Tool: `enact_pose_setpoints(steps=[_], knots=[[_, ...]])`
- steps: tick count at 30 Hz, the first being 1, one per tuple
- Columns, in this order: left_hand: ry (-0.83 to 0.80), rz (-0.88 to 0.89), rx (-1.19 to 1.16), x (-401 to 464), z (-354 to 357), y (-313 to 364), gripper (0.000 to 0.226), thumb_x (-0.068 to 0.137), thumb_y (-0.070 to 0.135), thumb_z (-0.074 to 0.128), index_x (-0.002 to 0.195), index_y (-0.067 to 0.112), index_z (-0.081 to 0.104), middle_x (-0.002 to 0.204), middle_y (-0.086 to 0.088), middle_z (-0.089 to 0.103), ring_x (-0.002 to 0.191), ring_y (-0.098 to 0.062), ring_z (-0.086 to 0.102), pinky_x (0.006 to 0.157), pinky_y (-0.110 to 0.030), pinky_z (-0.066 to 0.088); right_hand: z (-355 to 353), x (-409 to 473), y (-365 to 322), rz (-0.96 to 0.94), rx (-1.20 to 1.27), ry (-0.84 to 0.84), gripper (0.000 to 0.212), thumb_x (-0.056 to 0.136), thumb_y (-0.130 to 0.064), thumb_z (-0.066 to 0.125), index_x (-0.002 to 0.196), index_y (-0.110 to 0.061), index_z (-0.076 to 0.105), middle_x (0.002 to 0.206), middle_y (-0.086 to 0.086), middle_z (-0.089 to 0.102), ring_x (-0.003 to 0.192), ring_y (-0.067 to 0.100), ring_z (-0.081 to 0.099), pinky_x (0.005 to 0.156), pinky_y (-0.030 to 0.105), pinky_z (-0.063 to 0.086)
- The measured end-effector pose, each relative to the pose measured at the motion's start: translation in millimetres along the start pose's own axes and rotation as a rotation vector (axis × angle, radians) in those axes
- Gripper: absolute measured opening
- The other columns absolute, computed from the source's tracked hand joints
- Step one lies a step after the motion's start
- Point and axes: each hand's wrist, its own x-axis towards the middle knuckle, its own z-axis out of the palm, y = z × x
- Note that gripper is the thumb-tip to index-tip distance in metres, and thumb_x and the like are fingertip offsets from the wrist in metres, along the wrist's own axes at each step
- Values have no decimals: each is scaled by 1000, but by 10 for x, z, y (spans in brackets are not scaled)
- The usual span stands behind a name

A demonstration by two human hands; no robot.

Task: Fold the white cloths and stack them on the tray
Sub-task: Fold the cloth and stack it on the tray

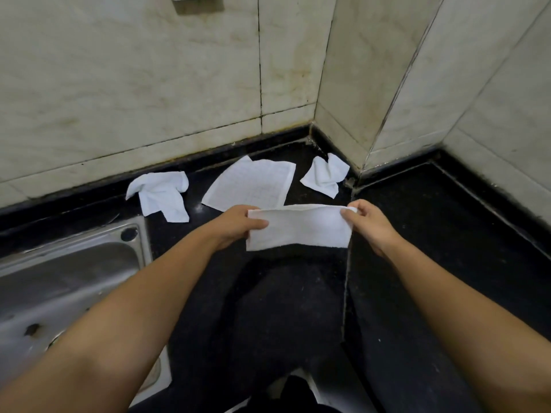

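The left hand (238, 223) and right hand (368, 223) each pinch one end of a folded white terry cloth (298, 228), held above the black stone counter (432, 234). Three more white cloths lie near the wall: crumpled (161, 193), flat (250, 184), crumpled (325, 175).

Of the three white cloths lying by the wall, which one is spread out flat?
The middle cloth lies spread flat. The left cloth and the right cloth near the corner are both crumpled.
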Motion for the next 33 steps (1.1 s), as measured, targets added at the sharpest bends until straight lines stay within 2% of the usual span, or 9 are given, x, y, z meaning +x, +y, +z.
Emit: enact_pose_setpoints(steps=[3, 7, 9, 13, 17, 20, 25, 29, 33], knots=[[-134, -125, -115, -69, 27, -7, 16, 90, 6, 60, 105, 9, 61, 105, -4, 67, 97, -16, 64, 78, -27, 55, -15, -19, -13, -2, -11, 37, 2, 92, -20, 55, 92, -18, 56, 88, 0, 58, 80, 15, 55, 71, 30, 46], [-250, -306, -66, -135, 124, -320, 25, 90, 6, 59, 115, 12, 60, 110, -6, 68, 102, -20, 64, 84, -37, 55, 104, 84, 11, 2, -159, 55, 16, 94, -18, 53, 110, -21, 55, 90, -2, 54, 83, 14, 53, 64, 23, 43], [-231, -379, 101, -161, 209, -499, 24, 92, 9, 58, 116, 12, 59, 102, -5, 68, 91, -17, 65, 84, -35, 56, 244, 146, 43, 35, -312, 15, 25, 94, -15, 52, 119, -20, 52, 95, 0, 55, 90, 16, 54, 71, 24, 45], [-118, -444, 263, -163, 261, -749, 23, 95, 15, 53, 116, 8, 58, 88, -6, 66, 75, -13, 64, 73, -28, 55, 601, 72, 208, -48, -741, -100, 35, 92, -14, 53, 127, -16, 50, 119, 6, 56, 111, 25, 55, 97, 41, 45], [-30, -464, 238, -143, 242, -753, 32, 100, 30, 43, 115, 5, 56, 98, -11, 64, 75, -15, 61, 65, -26, 53, 978, -444, 274, -257, -815, -417, 20, 94, -19, 49, 109, -14, 61, 109, 6, 60, 101, 23, 58, 90, 31, 45], [32, -486, 232, -120, 251, -714, 34, 101, 28, 34, 117, 5, 54, 91, -8, 61, 72, -15, 61, 60, -25, 51, 1185, -860, 379, -345, -931, -596, 25, 94, -31, 50, 111, -16, 60, 111, 5, 59, 102, 23, 57, 88, 35, 46], [32, -480, 181, -196, 233, -676, 29, 96, 10, 31, 109, 8, 58, 96, -12, 66, 80, -21, 66, 63, -26, 54, 1395, -1144, 528, -378, -1064, -520, 42, 92, -43, 52, 120, -12, 50, 120, 9, 50, 109, 27, 49, 88, 40, 44], [-4, -427, 172, -249, 163, -734, 28, 96, 4, 35, 108, 9, 60, 105, -12, 66, 92, -24, 67, 69, -30, 58, 1494, -1172, 534, -355, -1067, -433, 30, 95, -30, 48, 114, -8, 51, 118, 12, 50, 106, 28, 49, 86, 39, 44], [-39, -355, 251, -248, 160, -816, 18, 95, 9, 48, 98, 9, 66, 94, -8, 65, 82, -15, 64, 66, -24, 55, 1455, -1175, 557, -287, -903, -376, 20, 94, -23, 47, 102, -7, 56, 107, 11, 55, 99, 26, 52, 82, 37, 46]])
